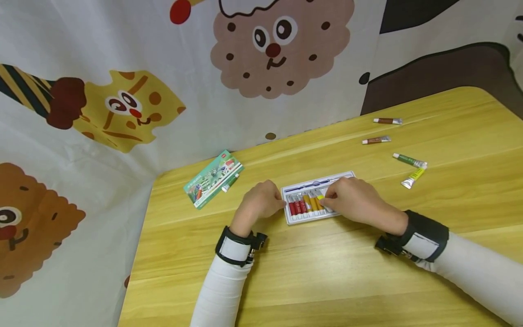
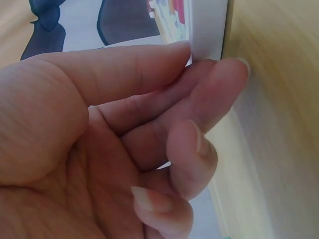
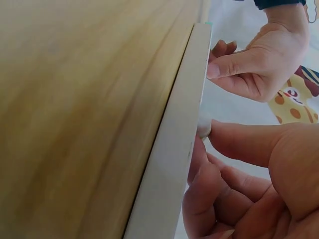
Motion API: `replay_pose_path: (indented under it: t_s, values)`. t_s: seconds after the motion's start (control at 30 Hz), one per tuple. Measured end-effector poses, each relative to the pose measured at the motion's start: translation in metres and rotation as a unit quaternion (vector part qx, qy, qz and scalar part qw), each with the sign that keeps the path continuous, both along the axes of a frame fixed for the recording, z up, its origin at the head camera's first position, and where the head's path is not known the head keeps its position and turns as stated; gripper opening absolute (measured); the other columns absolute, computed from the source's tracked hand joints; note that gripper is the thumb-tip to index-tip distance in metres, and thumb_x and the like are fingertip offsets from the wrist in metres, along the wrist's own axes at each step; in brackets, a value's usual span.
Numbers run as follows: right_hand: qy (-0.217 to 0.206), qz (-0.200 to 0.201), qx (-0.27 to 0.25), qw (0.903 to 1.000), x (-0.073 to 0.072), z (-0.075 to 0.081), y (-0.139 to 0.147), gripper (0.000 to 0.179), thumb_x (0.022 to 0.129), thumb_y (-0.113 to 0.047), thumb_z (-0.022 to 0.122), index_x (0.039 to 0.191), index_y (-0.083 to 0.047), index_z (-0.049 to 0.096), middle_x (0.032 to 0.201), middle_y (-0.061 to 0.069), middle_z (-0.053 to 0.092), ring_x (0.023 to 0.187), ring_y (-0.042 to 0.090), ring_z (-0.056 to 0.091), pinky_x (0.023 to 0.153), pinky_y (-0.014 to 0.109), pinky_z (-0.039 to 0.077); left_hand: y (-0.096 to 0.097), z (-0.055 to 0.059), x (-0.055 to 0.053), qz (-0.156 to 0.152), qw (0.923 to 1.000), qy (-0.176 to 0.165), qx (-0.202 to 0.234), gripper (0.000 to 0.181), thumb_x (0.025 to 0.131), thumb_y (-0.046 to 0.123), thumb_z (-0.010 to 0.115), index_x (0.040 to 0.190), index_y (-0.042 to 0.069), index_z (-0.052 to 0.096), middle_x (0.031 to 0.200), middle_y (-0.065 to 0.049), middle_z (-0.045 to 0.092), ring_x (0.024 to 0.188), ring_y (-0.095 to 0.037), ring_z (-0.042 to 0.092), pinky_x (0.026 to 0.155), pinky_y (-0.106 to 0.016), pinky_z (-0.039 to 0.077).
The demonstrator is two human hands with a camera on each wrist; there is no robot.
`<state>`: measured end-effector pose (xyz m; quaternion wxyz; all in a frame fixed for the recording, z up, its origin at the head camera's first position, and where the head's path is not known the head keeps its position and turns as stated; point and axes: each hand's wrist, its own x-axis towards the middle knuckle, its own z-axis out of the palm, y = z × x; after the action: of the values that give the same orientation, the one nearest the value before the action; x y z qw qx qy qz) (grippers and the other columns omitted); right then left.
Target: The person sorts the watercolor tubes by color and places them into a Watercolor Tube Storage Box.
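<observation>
Paint tray (image 1: 310,218) lies on the table (image 1: 286,281), and the head view alone shows its red and ochre tubes (image 1: 297,207) in a row, a teal box (image 1: 212,178) beyond nine o'clock and loose tubes (image 1: 376,140) around two. At nine o'clock the left hand (image 1: 261,200) pinches the end wall, thumb and fingertips clearer from the left wrist. Right hand (image 1: 355,200), at three: the right wrist view reveals a small white piece (image 3: 204,127) pinched under its thumb.
</observation>
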<state>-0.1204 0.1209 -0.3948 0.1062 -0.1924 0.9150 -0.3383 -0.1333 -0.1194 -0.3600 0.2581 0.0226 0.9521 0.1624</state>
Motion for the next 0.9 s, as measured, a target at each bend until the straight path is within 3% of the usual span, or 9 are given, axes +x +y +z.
replay_pose_path:
  t_s: [0.17,0.5,0.9]
  values:
    - [0.002,-0.008,-0.001,1.0000,-0.0001,0.0005,-0.0012,0.015,0.095,-0.016,0.078,0.098,-0.002,0.081,0.081,0.003,0.071,0.052,0.014,0.047,0.050,0.029,0.033,-0.0004,-0.0001,-0.0001,-0.003,1.0000,0.000,0.001,0.033,0.101,0.027,0.072,0.075,0.007,0.075,0.061,0.001,0.049,0.057,-0.015,0.048,0.053,-0.029,0.036]
    - [0.003,0.011,0.013,0.9998,0.0000,0.0016,0.0008,0.010,0.093,-0.015,0.080,0.087,-0.009,0.082,0.076,-0.003,0.070,0.055,0.014,0.048,0.052,0.031,0.033,-0.0004,-0.0009,-0.0002,-0.004,1.0000,-0.003,0.001,0.032,0.101,0.027,0.072,0.076,0.007,0.075,0.063,0.000,0.051,0.058,-0.016,0.049,0.054,-0.029,0.037]
    - [0.003,0.017,0.022,0.9996,0.0001,0.0013,0.0012,0.011,0.092,-0.016,0.081,0.082,-0.012,0.082,0.083,-0.001,0.074,0.058,0.015,0.049,0.053,0.032,0.034,0.0002,-0.0002,-0.0004,-0.013,0.9999,0.001,-0.008,0.034,0.102,0.028,0.071,0.076,0.006,0.074,0.063,0.000,0.050,0.059,-0.016,0.049,0.055,-0.029,0.038]
